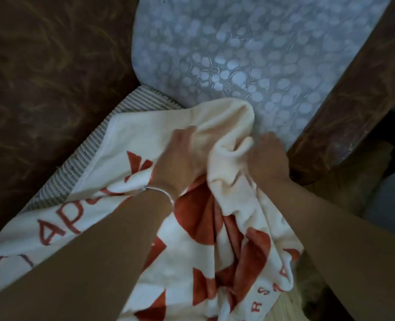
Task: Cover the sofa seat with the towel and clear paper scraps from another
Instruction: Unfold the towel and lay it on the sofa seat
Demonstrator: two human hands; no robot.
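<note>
— Where does the towel (182,262) sit?
— It lies rumpled across the sofa seat (92,147), cream with rust-red shapes and letters. A strip of the seat's ribbed grey cloth shows along the towel's far left edge.
— And the person's hands?
— Both are at the bunched far end. The left hand (180,156) curls its fingers into a fold of the cloth. The right hand (269,158) bends its fingers over the raised bunch beside it and grips it (its fingertips are buried in the fabric).
— Anything on the wrists?
— A thin bracelet (166,193) circles the left one.
— What stands around the seat?
— A pale blue cushion (249,54) with round spots stands behind, and the towel's bunched end touches its lower edge. The brown left armrest (41,77) runs along one side; the right armrest (354,100) lies just beside the right hand
</note>
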